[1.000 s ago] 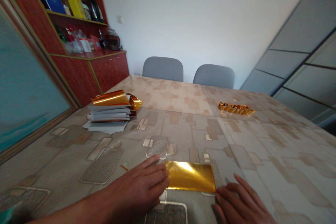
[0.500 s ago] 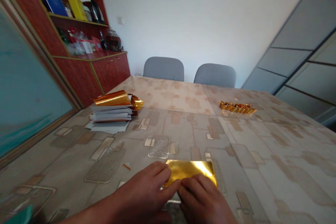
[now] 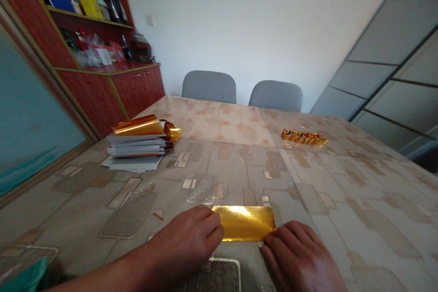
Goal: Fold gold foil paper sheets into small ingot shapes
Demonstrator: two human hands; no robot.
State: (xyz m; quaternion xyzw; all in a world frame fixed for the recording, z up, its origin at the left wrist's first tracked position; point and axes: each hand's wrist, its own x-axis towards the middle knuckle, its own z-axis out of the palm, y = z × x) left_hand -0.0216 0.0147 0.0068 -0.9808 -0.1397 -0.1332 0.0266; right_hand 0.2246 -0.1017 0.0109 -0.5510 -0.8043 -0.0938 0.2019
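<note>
A strip of shiny gold foil paper (image 3: 245, 224) lies flat on the table in front of me, its long side running left to right. My left hand (image 3: 193, 236) is closed on the left end, with curled fingers covering that edge. At the lower right corner, my right hand (image 3: 301, 253) has its fingertips pressed together on the foil's near edge. Both thumbs are mostly hidden.
A stack of grey-backed sheets (image 3: 137, 150) with curled gold foil (image 3: 138, 125) on top stands at the left. Folded gold pieces (image 3: 304, 138) sit in a row at the far right. A small scrap (image 3: 158, 215) lies near my left hand. Two grey chairs (image 3: 208, 86) stand behind the table (image 3: 236, 123).
My right hand has slid right along the foil's near edge, from the middle to the right corner. The left hand stays at the left end. The view has shifted slightly.
</note>
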